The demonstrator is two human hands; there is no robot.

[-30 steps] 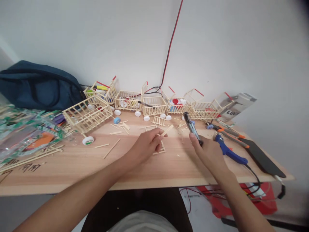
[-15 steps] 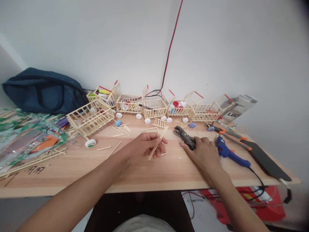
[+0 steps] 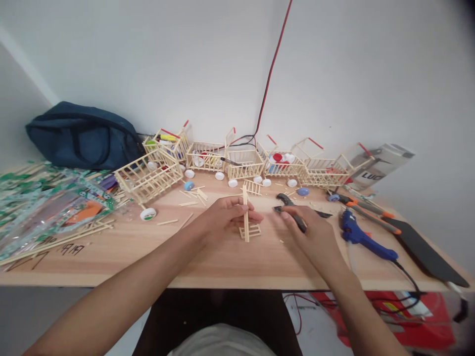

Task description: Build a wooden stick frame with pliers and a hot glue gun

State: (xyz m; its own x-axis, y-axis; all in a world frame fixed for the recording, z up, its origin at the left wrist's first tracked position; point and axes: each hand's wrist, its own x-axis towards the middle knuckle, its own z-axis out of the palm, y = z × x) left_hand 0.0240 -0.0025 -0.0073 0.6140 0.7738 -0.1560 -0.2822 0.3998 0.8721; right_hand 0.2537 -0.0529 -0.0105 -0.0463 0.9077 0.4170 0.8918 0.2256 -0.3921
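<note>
My left hand (image 3: 226, 217) pinches a thin wooden stick (image 3: 245, 212) and holds it upright over the table. The stick's lower end stands by a small ladder-like stick frame (image 3: 252, 231) lying flat on the wood. My right hand (image 3: 309, 232) is closed round the handles of black cutting pliers (image 3: 293, 210), whose jaws point left toward the stick. The two hands are close together at the middle of the wooden table (image 3: 222, 262).
A row of small stick carts (image 3: 241, 163) with bottle-cap wheels lines the wall. A blue glue gun (image 3: 361, 236), orange-handled tools (image 3: 365, 205) and a black blade lie right. A dark blue bag (image 3: 81, 136) and plastic packets (image 3: 48, 207) sit left. Loose sticks scatter around.
My left hand turned the stick from slanted to upright. My right hand first lowered the pliers to the table, then brought them leftward toward the stick.
</note>
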